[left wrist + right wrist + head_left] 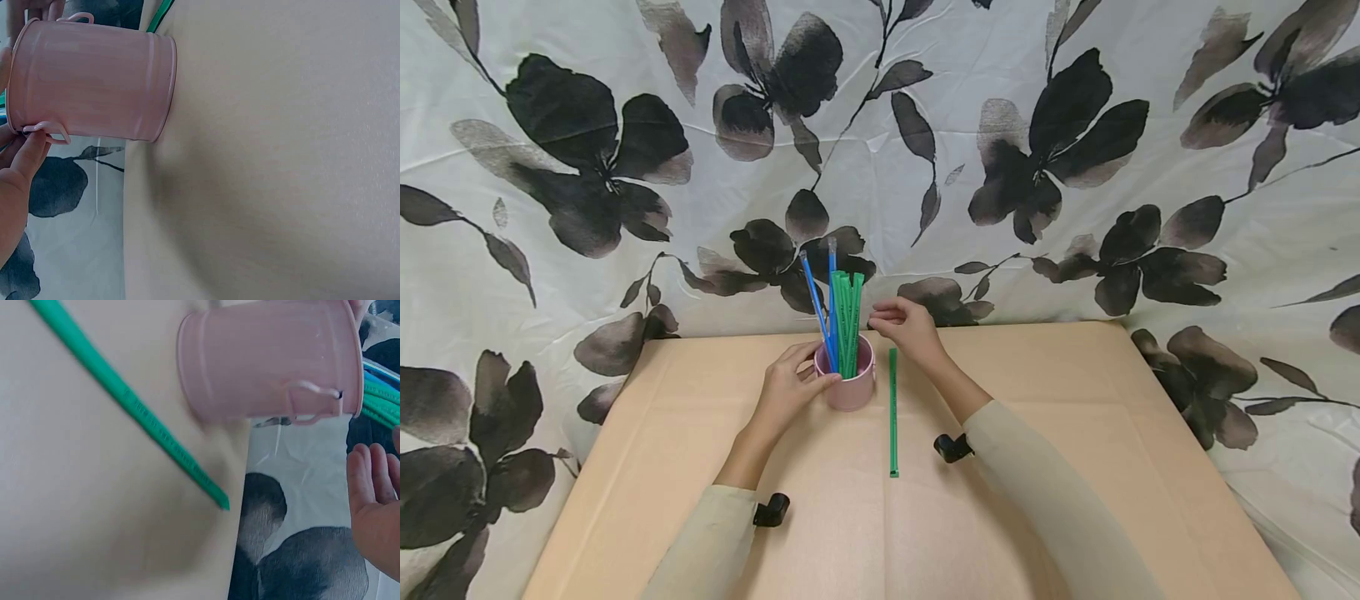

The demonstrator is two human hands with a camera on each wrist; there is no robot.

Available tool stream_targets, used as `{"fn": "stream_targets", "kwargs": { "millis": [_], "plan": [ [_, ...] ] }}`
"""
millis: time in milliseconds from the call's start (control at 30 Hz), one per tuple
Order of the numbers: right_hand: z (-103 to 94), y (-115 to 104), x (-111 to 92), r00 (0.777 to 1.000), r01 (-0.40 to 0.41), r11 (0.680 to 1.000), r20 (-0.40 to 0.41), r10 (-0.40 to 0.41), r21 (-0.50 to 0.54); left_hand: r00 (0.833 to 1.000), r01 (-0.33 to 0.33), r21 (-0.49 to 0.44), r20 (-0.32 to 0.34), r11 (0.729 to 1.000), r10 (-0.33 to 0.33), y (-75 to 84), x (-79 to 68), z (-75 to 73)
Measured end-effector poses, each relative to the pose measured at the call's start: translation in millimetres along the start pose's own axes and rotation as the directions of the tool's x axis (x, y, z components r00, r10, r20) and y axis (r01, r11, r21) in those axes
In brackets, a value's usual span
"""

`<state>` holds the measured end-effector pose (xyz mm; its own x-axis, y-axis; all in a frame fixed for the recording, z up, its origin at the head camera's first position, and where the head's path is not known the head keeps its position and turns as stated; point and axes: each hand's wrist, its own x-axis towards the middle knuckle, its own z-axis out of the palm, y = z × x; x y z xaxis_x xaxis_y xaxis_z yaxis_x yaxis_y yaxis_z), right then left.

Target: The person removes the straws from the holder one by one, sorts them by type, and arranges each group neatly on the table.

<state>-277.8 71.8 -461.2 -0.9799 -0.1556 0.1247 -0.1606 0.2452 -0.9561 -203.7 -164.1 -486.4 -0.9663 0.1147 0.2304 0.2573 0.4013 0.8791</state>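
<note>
A small pink metal pail (850,393) with little side handles stands upright near the table's back edge. Several long green sticks (847,317) and a pair of blue ones (815,304) lean inside it. My left hand (786,385) grips the pail's rim from the left, its fingers by the handle (53,130) in the left wrist view. To the pail's right, my right hand (910,329) hovers with relaxed fingers, holding nothing; the right wrist view shows its fingers (362,478) beside the green stick ends. One loose green stick (893,417) with printed lettering lies on the table.
The table (1037,367) has a tan covering. Behind it hangs a white cloth (880,200) with dark flower prints, close to the pail. A small black camera mount (771,510) sits at the left wrist, another (953,448) at the right.
</note>
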Motion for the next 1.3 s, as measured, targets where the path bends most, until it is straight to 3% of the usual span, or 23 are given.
{"fn": "stream_targets", "kwargs": {
  "millis": [133, 600, 1100, 1300],
  "plan": [
    [7.9, -7.7, 6.0, 1.000, 0.007, 0.997, 0.004, -0.007, 0.082, 1.000, -0.021, -0.007, -0.010, 1.000, 0.021, 0.0, 2.5, 1.1],
    [24.4, -9.1, 27.7, 0.997, 0.030, 1.000, -0.074, -0.029, 0.006, 1.000, -0.013, -0.027, -0.021, 1.000, 0.012, 2.0, 9.0, 5.7],
    [20.1, -9.8, 35.5, 0.998, 0.053, 0.996, -0.040, -0.050, 0.074, 0.999, -0.002, 0.014, -0.044, 1.000, 0.002, 0.0, 14.2, 10.0],
    [10.8, -19.0, 41.0, 0.998, 0.067, 0.985, -0.027, -0.063, 0.162, 0.999, 0.008, 0.006, -0.050, 1.000, -0.007, -0.9, 17.2, 11.2]
  ]
}}
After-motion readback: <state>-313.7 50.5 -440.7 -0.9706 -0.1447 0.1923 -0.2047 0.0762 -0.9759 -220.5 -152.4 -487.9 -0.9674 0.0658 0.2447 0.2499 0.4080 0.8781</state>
